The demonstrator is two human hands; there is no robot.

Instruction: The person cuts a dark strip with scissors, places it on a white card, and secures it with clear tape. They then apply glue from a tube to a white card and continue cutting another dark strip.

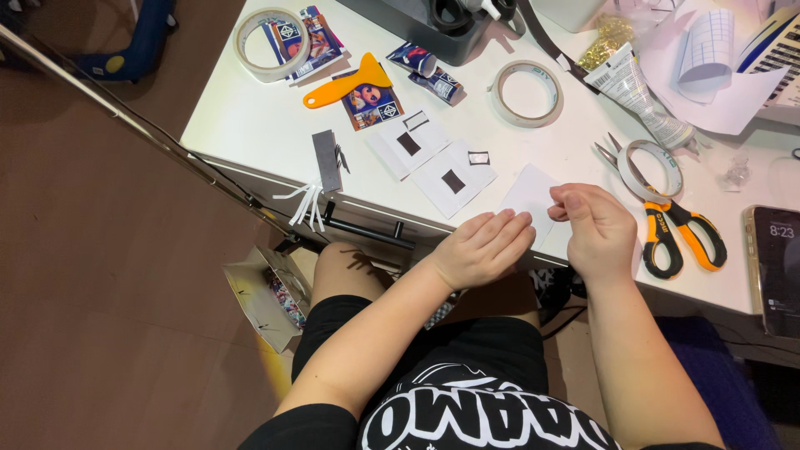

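Left hand (483, 247) lies flat, fingers together, pressing on the near edge of a white card (530, 200) at the table's front edge. Right hand (598, 229) is curled, thumb & fingertips pinched at the card's right side; whatever sits btwn them is too small to tell. Most of the card's lower part is hidden under both hands.

Orange-handled scissors (673, 233) lie just right of the right hand, blades partly under a tape roll (652, 170). Phone (775, 268) is cut off at the right edge. Two more white cards w/ dark squares (432, 160) lie left of the hands; an orange scraper (350, 85) sits further back.

Surface: white table (242, 117), cluttered, w/ a dark drawer handle (367, 229) below the edge. Brown floor (100, 275) to the left, small open box (265, 296) on it.
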